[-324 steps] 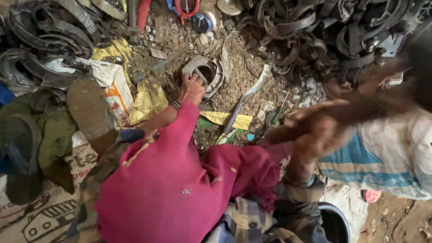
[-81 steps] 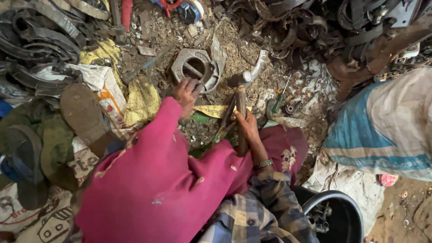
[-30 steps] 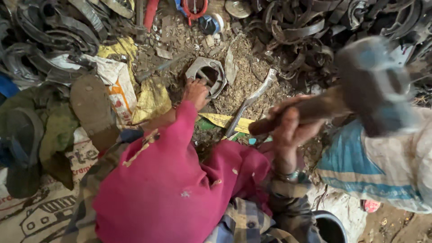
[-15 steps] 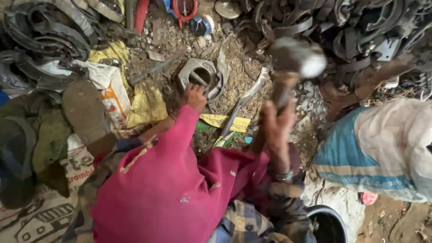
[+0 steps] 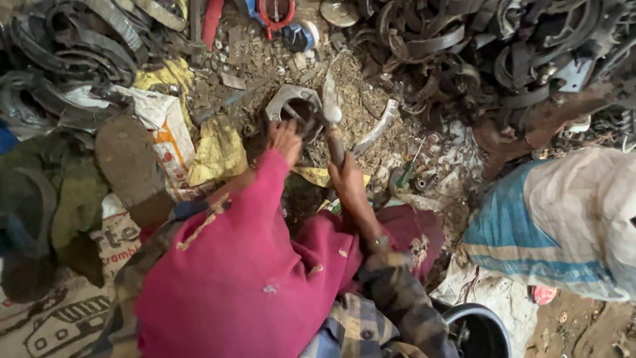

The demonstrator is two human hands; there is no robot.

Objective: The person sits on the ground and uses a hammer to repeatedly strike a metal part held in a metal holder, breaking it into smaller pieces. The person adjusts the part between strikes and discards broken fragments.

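Note:
My left hand (image 5: 285, 140) rests on the near edge of a grey metal ring-shaped part (image 5: 289, 105) lying on the dirt, holding it in place. My right hand (image 5: 346, 181) grips the wooden handle of a hammer (image 5: 332, 130), whose head is down against the right side of the metal part. Both arms reach forward over a pink cloth (image 5: 252, 278) on my lap. My right sleeve is plaid.
Heaps of dark curved metal scrap (image 5: 497, 46) lie at the back right and back left. Yellow and white sacks (image 5: 199, 142) lie to the left beside my sandalled foot (image 5: 129, 166). A blue-and-white sack (image 5: 563, 225) sits at right, a black bucket (image 5: 480, 328) near my right knee.
The hammer was raised high one second ago and has swung down onto the metal part. My left hand has stayed on the part.

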